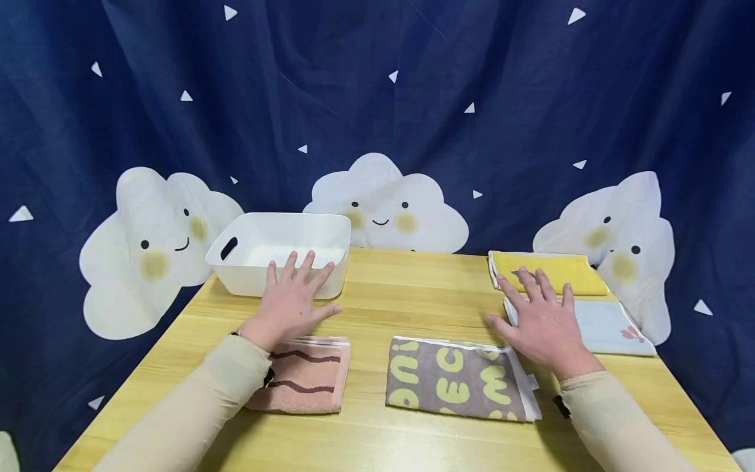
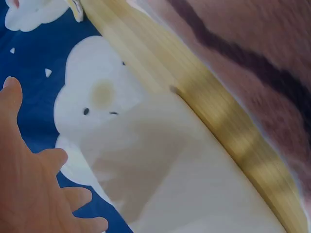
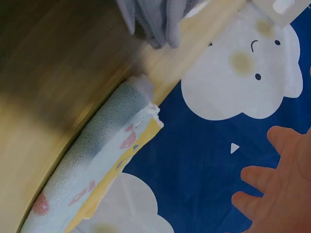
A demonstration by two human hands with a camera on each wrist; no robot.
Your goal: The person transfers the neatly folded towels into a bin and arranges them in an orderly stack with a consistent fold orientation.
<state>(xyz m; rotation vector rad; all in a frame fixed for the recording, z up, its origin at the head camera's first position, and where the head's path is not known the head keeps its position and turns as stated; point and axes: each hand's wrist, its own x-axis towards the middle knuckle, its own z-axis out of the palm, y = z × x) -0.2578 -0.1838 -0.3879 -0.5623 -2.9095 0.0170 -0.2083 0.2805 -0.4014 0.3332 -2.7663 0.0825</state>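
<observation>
My left hand [image 1: 289,307] is spread with straight fingers, holding nothing, in front of the white plastic bin [image 1: 248,278]. Below that wrist lies a folded pink towel [image 1: 312,377] with dark wavy stripes. My right hand [image 1: 544,326], fingers also spread, overlaps a folded light blue towel [image 1: 607,324] in the head view, and its fingertips overlap a folded yellow towel [image 1: 566,274]. In the right wrist view that hand [image 3: 284,182] appears apart from the towels. A grey-brown towel [image 1: 451,387] with yellow-green letters lies between the forearms.
Everything stands on a light wooden table [image 1: 407,301]. The bin, with a handle hole in its side, is at the back left. Behind the table hangs a dark blue curtain [image 1: 354,85] with smiling white clouds and small white triangles.
</observation>
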